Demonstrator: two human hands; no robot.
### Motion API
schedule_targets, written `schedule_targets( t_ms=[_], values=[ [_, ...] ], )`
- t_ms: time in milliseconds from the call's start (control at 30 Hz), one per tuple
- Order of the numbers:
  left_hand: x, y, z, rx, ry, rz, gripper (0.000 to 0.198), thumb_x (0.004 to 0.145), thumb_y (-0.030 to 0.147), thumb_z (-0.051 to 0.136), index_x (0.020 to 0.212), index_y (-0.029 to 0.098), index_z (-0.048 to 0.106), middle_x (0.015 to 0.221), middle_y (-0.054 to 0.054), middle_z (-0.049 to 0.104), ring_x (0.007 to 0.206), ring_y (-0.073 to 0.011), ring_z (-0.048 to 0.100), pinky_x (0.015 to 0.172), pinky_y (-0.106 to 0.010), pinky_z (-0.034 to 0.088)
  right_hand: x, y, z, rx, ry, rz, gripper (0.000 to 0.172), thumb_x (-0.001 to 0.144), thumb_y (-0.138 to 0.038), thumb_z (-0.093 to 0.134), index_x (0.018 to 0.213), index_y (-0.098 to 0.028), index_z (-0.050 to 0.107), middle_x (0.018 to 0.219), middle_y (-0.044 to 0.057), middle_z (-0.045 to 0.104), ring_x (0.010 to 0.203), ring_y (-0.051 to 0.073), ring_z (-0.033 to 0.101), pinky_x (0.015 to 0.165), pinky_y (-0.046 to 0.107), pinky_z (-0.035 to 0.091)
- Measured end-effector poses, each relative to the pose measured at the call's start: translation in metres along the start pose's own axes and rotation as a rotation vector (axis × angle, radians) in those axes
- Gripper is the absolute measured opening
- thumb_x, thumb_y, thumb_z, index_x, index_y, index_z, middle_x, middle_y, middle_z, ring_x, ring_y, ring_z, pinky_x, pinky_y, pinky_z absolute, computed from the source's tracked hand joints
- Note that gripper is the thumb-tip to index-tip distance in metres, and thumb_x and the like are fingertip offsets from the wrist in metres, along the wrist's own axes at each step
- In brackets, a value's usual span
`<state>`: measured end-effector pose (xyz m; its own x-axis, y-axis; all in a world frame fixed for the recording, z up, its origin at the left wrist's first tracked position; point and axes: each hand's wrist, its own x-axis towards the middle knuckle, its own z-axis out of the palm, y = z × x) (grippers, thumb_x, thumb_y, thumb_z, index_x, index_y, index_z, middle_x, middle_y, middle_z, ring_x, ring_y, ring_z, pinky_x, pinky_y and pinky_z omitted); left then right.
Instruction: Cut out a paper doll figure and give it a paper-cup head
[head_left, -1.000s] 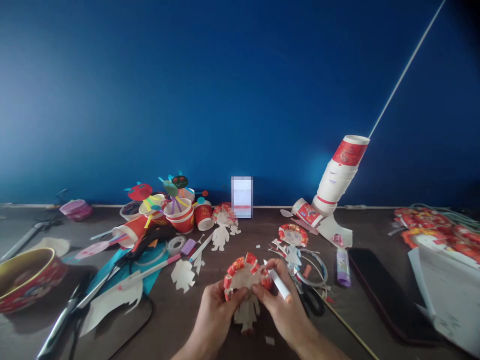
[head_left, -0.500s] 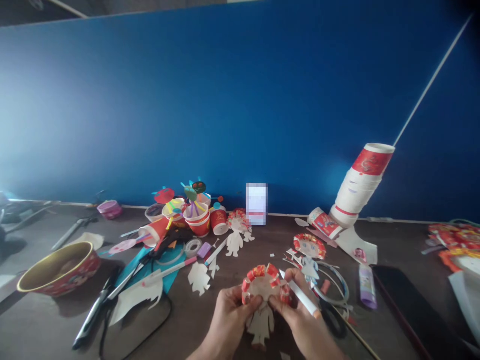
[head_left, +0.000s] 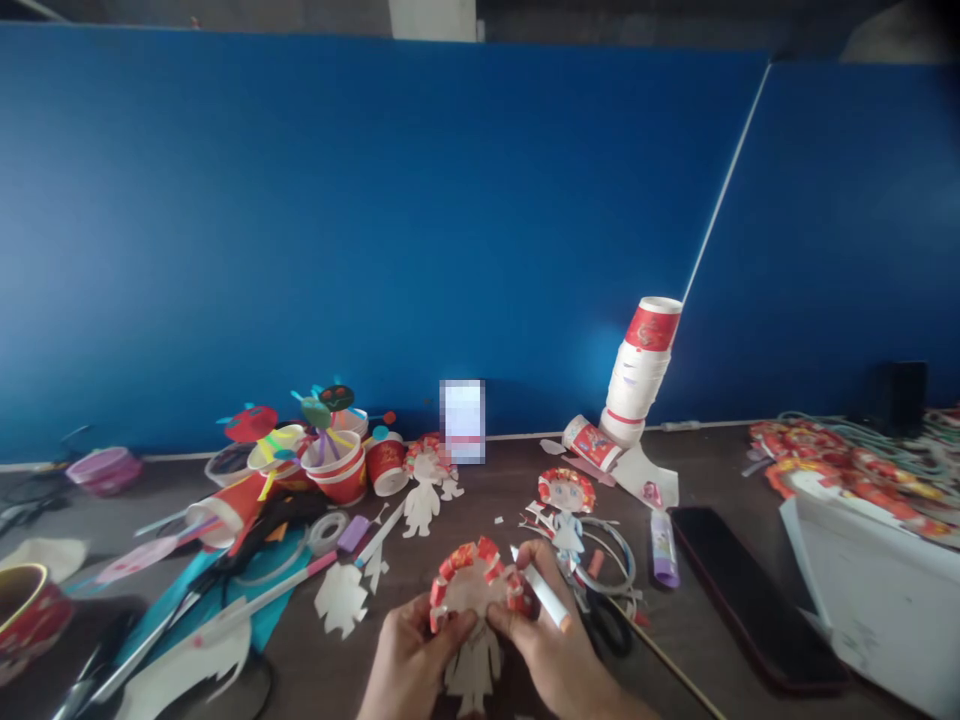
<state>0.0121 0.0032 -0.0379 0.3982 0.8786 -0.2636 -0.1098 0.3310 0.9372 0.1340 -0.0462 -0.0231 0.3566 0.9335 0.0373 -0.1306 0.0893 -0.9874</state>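
Observation:
Both my hands hold a paper doll (head_left: 474, 668) low in the middle of the head view, its head ringed with curled red paper strips. My left hand (head_left: 411, 648) pinches the left side of the head, thumb on the front near the neck. On the other side, my right hand (head_left: 553, 645) grips the head with its thumb near the neck too. A white marker pen (head_left: 547, 600) with an orange end is tucked in my right hand. Behind that hand lies another doll (head_left: 568, 525) with a drawn face and blue dress. Black-handled scissors (head_left: 609, 625) lie partly hidden beside it.
Red paper cups (head_left: 336, 478) with paper figures stand at the left. A leaning cup stack (head_left: 637, 375) rises against the blue partition (head_left: 450, 200). A glue stick (head_left: 664, 550) and a dark phone (head_left: 757, 600) lie at right. Paper cutouts (head_left: 341, 598) lie left of my hands.
The view has turned to the right, so the table things appear further left. Both hands still hold the doll, and the marker stays in my right hand.

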Motion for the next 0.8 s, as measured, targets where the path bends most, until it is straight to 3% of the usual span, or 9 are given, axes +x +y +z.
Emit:
schedule_targets(
  t_ms=[233, 333, 400, 567, 800],
  values=[
    [0.007, -0.004, -0.003, 0.050, -0.007, -0.022, 0.035, 0.056, 0.044, 0.069, 0.066, 0.011, 0.062, 0.048, -0.004, 0.061, 0.039, -0.0162, 0.052, 0.041, -0.028, 0.043, 0.006, 0.012, -0.010, -0.197, -0.017, -0.154, 0.025, 0.072, -0.019, 0.059, 0.083, -0.023, 0.037, 0.069, -0.006, 0.049, 0.064, 0.014, 0.051, 0.063, 0.025, 0.042],
    [0.018, 0.002, -0.009, 0.159, -0.003, 0.038, 0.037, 0.054, 0.045, 0.069, 0.066, 0.011, 0.063, 0.053, -0.005, 0.063, 0.050, -0.0191, 0.058, 0.050, -0.028, 0.046, 0.009, 0.013, -0.015, -0.266, -0.016, -0.215, 0.036, 0.070, -0.026, 0.064, 0.093, -0.022, 0.036, 0.082, 0.001, 0.058, 0.076, 0.019, 0.057, 0.071, 0.029, 0.045],
    [0.026, 0.012, -0.014, 0.212, 0.075, 0.119, 0.037, 0.054, 0.047, 0.068, 0.065, 0.012, 0.063, 0.055, -0.005, 0.064, 0.056, -0.0203, 0.059, 0.054, -0.028, 0.046, 0.011, 0.012, -0.017, -0.268, 0.018, -0.248, 0.039, 0.069, -0.028, 0.065, 0.094, -0.021, 0.037, 0.088, 0.005, 0.061, 0.082, 0.022, 0.059, 0.074, 0.031, 0.046],
    [0.055, 0.038, -0.030, 0.378, 0.423, 0.258, 0.043, 0.049, 0.051, 0.068, 0.063, 0.011, 0.064, 0.050, -0.002, 0.061, 0.052, -0.0183, 0.054, 0.051, -0.025, 0.040, 0.013, 0.015, -0.016, -0.310, 0.088, -0.294, 0.029, 0.070, -0.027, 0.062, 0.087, -0.022, 0.038, 0.083, 0.005, 0.063, 0.072, 0.021, 0.060, 0.067, 0.031, 0.048],
    [0.089, 0.048, -0.049, 0.381, 0.568, 0.309, 0.047, 0.050, 0.049, 0.067, 0.073, 0.008, 0.065, 0.044, 0.002, 0.051, 0.043, -0.0125, 0.043, 0.042, -0.023, 0.032, 0.016, 0.027, -0.017, -0.373, 0.070, -0.354, 0.027, 0.071, -0.028, 0.058, 0.087, -0.021, 0.038, 0.081, 0.005, 0.062, 0.070, 0.022, 0.058, 0.065, 0.035, 0.045]
  ],
)
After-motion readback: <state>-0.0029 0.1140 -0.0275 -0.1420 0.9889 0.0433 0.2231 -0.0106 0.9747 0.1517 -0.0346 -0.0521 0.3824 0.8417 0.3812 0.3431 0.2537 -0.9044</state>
